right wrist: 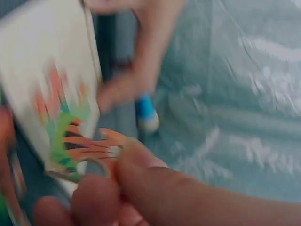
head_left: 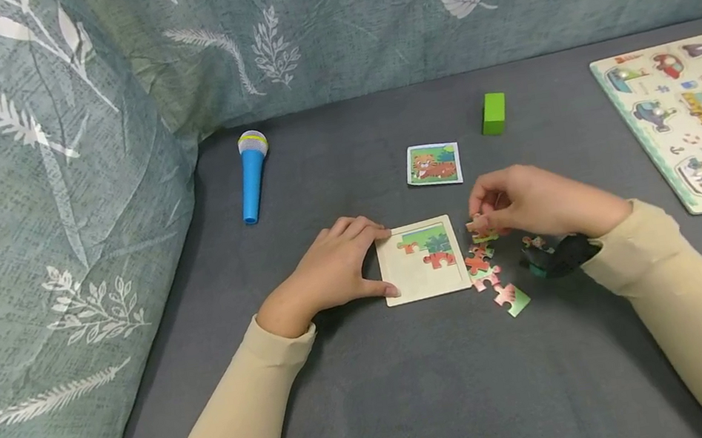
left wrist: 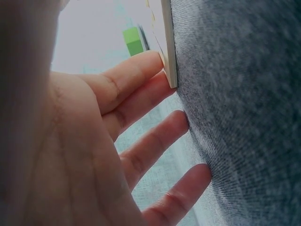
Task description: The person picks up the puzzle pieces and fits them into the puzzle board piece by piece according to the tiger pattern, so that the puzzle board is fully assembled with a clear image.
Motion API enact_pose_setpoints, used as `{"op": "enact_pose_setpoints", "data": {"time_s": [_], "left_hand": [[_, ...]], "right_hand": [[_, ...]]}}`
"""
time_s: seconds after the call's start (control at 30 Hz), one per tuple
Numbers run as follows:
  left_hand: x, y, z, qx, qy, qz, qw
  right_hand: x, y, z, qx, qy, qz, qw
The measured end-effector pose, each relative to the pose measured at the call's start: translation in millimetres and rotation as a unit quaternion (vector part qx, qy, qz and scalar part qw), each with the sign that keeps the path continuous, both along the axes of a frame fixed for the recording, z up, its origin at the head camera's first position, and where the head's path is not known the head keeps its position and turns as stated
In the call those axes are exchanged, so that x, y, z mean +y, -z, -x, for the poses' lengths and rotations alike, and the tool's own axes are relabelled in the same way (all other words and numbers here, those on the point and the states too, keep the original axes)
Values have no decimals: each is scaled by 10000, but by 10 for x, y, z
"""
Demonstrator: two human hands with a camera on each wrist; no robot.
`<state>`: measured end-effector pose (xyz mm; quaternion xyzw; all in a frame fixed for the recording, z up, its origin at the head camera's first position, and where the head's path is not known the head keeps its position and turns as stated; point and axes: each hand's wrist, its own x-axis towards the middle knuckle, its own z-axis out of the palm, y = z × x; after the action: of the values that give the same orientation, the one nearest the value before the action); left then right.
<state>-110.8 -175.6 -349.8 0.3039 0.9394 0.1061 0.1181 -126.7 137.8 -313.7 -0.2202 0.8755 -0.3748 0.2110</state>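
My left hand rests against the left side of a small square wooden puzzle board. Its fingers are extended, and in the left wrist view two fingertips touch the board's edge. Several joined pieces in green and orange lie in the tray's upper right part. Above the board's right side, my right hand pinches a jigsaw piece between thumb and fingers; it shows orange with black stripes and a green edge. Several loose jigsaw pieces lie beside the board's right edge, partly overlapping, below that hand.
A tiger picture card lies behind the board, with a green block further back. A blue toy microphone lies at the back left. A large wooden vehicle puzzle is at the right. Patterned cloth hangs behind.
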Motion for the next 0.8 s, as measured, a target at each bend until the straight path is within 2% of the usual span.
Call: {"op": "enact_pose_setpoints", "data": {"time_s": [0.07, 0.23, 0.37, 0.8], "left_hand": [[-3, 1, 1, -8, -4, -1, 10000], [-3, -6, -6, 13, -2, 2, 10000], [4, -2, -10, 4, 22, 16, 10000], [-3, -3, -6, -6, -18, 27, 10000]], "right_hand": [[-146, 38, -68, -10, -200, 273, 9994], [-396, 163, -185, 279, -539, 465, 9971], [-427, 223, -206, 430, -468, 492, 9968], [-437, 234, -189, 297, -371, 595, 9971]]}}
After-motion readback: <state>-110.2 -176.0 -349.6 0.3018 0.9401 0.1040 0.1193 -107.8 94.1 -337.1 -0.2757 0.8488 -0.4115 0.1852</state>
